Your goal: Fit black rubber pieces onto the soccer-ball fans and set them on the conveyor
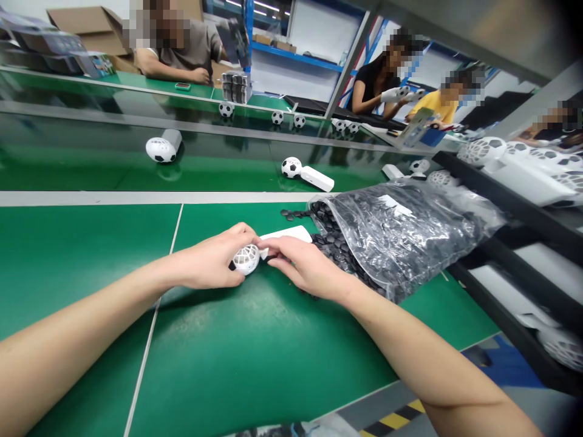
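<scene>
A white lattice ball joined to a white handle lies over the green table. My left hand is wrapped round the ball from the left, thumb below and fingers above. At the ball's right side, by the neck of the handle, my right hand has its fingers pinched together; what they hold, if anything, is too small to make out. Just right of it, small black pieces spill from a clear plastic bag.
Beyond the white table edge, a belt carries soccer-ball pieces with white handles. Black racks with white parts stand at the right. Several people sit across the line, one in a grey shirt.
</scene>
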`<state>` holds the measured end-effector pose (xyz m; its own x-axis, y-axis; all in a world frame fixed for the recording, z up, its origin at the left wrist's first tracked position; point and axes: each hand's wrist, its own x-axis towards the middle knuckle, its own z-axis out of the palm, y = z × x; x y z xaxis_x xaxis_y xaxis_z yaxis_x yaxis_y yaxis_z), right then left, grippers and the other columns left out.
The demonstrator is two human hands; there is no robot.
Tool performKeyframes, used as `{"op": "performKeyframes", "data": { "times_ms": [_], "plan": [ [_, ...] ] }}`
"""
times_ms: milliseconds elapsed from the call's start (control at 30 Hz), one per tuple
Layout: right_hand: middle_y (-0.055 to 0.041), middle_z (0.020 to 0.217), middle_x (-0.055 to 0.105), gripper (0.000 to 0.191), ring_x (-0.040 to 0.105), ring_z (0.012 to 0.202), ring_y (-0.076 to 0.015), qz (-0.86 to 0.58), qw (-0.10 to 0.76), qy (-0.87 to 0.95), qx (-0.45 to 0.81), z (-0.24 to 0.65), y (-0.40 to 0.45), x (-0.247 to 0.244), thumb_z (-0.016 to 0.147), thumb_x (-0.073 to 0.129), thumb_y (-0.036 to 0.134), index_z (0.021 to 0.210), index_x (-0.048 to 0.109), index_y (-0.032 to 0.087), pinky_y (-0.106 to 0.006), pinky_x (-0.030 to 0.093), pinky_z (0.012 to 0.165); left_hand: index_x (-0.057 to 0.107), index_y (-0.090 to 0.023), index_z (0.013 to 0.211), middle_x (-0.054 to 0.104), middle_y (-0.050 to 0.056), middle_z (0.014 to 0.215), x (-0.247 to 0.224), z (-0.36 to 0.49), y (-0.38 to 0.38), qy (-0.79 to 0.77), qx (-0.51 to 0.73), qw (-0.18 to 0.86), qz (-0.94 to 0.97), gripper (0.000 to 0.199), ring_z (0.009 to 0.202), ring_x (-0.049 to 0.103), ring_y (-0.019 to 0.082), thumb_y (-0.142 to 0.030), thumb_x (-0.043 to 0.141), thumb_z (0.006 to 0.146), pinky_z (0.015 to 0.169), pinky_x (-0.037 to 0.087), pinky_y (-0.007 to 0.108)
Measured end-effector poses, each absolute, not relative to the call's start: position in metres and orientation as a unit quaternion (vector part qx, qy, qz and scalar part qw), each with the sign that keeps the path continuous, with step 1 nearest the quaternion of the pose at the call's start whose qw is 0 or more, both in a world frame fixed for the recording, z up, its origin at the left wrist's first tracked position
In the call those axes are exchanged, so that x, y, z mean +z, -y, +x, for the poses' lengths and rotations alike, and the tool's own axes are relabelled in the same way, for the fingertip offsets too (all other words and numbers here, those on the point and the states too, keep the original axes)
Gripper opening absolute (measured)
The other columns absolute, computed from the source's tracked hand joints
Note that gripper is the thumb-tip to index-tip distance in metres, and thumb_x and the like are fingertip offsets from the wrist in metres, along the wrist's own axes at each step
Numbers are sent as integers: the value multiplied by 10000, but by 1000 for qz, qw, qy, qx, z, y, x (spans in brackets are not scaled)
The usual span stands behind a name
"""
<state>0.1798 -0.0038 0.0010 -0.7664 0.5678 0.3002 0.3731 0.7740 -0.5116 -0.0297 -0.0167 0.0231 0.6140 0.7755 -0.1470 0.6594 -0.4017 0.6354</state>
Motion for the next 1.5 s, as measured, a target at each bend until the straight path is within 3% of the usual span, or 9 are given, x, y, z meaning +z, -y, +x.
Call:
{"op": "performKeyframes", "data": {
  "times_ms": [200, 333, 567, 700, 1033, 1500],
  "plan": [
    [-40, 906, 640, 128, 578, 860, -146, -254, 277, 901, 217, 179, 4, -2, 861, 491, 165, 923, 601, 187, -279, 455, 798, 452, -234, 1156, 435, 41, 1126, 18, -31, 17, -429, 103, 336, 832, 504, 925, 506, 194, -178, 508, 657, 737, 440, 272],
    [-38, 859, 633, 65, 575, 849, -149, -267, 314, 886, 212, 177, 6, -1, 818, 569, 189, 849, 626, 184, -278, 448, 785, 458, -232, 1143, 438, 47, 1136, 14, -30, 16, -447, 107, 319, 829, 484, 928, 504, 211, -285, 568, 675, 747, 437, 295],
    [-1, 813, 650, 99, 587, 753, -114, -301, 265, 863, 308, 170, 11, -7, 827, 520, 121, 824, 605, 171, -226, 440, 723, 469, -233, 1128, 460, 37, 1121, 11, -25, 16, -464, 120, 295, 827, 529, 944, 509, 219, -385, 633, 649, 772, 440, 316],
    [-1, 798, 635, 84, 577, 748, -113, -306, 296, 844, 328, 163, 14, -9, 829, 520, 127, 812, 591, 168, -224, 438, 721, 499, -224, 1079, 481, 38, 1091, 7, -24, 16, -472, 142, 280, 824, 481, 958, 516, 230, -420, 625, 658, 798, 437, 335],
    [-22, 818, 575, 34, 535, 824, -136, -331, 330, 849, 245, 157, 18, -15, 819, 563, 174, 795, 587, 172, -251, 421, 750, 497, -206, 1036, 497, 46, 1052, 2, -21, 19, -470, 173, 252, 828, 351, 943, 519, 218, -324, 545, 709, 801, 435, 338],
    [28, 708, 556, 113, 509, 619, -94, -388, 296, 816, 309, 154, 7, -10, 749, 644, 233, 717, 553, 174, -215, 409, 600, 447, -215, 1090, 512, 34, 1036, 0, -13, 29, -495, 246, 251, 794, 429, 988, 505, 221, -206, 539, 671, 835, 417, 354]
  ]
}}
